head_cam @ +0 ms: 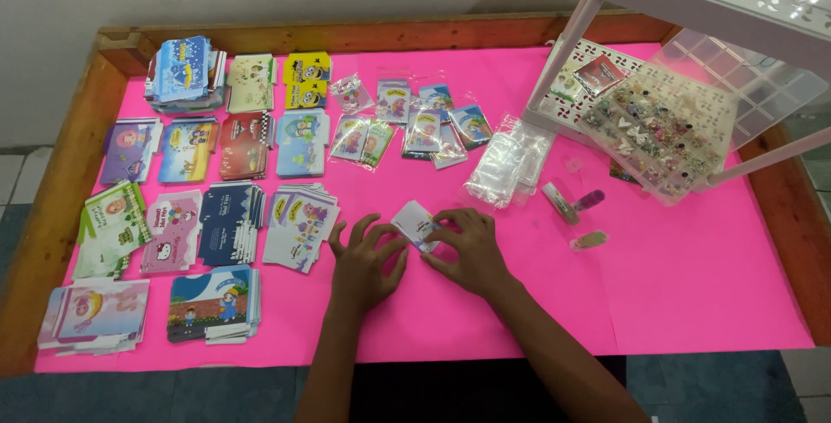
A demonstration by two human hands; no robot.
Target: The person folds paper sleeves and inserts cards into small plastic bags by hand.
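Pink-covered table [675,302] under us, our left hand [363,260] and right hand [467,250] both pinching a small printed card [414,220], card stacks [227,226] left, clear bags [506,161] beyond.

Thirteen stacks of printed paper envelopes [227,224] lie on the pink sheet. About nine small bagged packets [423,131] sit beside one heap of clear plastic bags [508,161]. Three loose hair clips [589,238] lie near one compartment box [662,133].
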